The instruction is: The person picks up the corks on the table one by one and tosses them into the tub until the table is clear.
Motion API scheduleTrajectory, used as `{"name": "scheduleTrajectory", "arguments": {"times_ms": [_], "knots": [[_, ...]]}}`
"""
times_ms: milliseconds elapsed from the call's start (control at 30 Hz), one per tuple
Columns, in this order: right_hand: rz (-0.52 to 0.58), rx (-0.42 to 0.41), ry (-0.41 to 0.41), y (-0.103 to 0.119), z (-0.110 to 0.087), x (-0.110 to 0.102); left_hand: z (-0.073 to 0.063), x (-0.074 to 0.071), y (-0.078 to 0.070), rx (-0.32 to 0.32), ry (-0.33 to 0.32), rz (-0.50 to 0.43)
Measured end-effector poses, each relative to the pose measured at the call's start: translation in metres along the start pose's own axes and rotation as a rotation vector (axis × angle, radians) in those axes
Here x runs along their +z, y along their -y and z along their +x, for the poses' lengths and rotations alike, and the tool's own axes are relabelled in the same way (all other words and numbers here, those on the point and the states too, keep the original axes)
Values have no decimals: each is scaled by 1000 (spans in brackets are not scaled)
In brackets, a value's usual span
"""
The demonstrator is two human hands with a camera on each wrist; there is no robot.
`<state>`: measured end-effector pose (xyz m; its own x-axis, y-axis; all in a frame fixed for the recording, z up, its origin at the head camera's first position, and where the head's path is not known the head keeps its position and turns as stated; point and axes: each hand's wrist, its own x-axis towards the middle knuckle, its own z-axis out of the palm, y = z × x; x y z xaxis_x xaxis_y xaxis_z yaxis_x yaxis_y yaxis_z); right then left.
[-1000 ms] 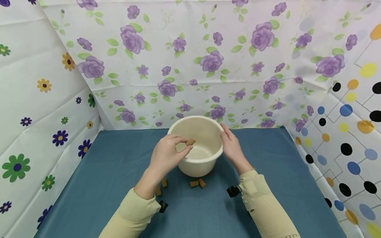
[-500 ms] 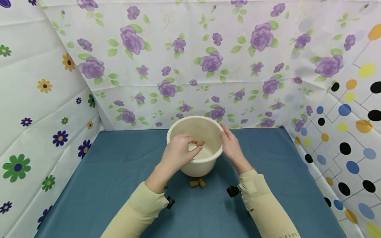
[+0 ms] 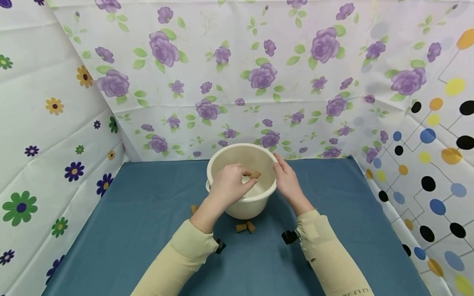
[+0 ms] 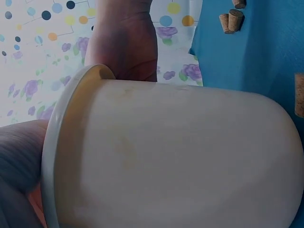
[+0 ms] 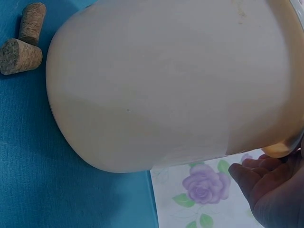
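Note:
A cream plastic bucket (image 3: 244, 209) stands on the blue cloth, its mouth tilted slightly towards me. Over its opening, my left hand (image 3: 229, 185) pinches a small brown cork (image 3: 254, 175) between thumb and fingers. My right hand (image 3: 288, 185) holds the bucket's rim on the right side; its fingers (image 5: 273, 178) show beside the rim in the right wrist view. Two corks lie in front of the bucket, a left one (image 3: 241, 227) and a right one (image 3: 251, 227). The left wrist view shows the bucket's side, with the pinched cork out of sight.
Another cork (image 3: 194, 209) lies left of the bucket, partly behind my left forearm. More corks (image 4: 235, 21) stand grouped on the cloth in the left wrist view. A floral sheet (image 3: 237, 82) hangs behind the blue cloth (image 3: 155, 197), with patterned sheets at both sides.
My left hand has moved to the right and further over the bucket's opening, carrying the cork. The right hand stays at the rim.

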<state>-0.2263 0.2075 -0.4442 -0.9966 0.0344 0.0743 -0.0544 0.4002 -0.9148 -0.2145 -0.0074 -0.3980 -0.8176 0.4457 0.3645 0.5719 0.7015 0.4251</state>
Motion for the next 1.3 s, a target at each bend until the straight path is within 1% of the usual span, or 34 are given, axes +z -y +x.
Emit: {"name": "scheduleTrajectory", "arguments": {"times_ms": [200, 433, 633, 800, 1033, 1300], "knots": [[1, -1, 1, 0, 0, 0, 4, -1, -2, -33, 46, -9], [1, -4, -1, 2, -1, 1, 8, 0, -3, -47, 45, -9], [5, -3, 6, 2, -2, 0, 8, 0, -6, -68, 31, 19], [12, -9, 4, 1, -2, 0, 8, -2, -7, -55, 9, 15], [17, -20, 1, -1, 0, 1, 8, -5, -8, -47, 2, 6], [9, -16, -8, -1, 0, 0, 7, -5, -7, -34, -29, -6]]}}
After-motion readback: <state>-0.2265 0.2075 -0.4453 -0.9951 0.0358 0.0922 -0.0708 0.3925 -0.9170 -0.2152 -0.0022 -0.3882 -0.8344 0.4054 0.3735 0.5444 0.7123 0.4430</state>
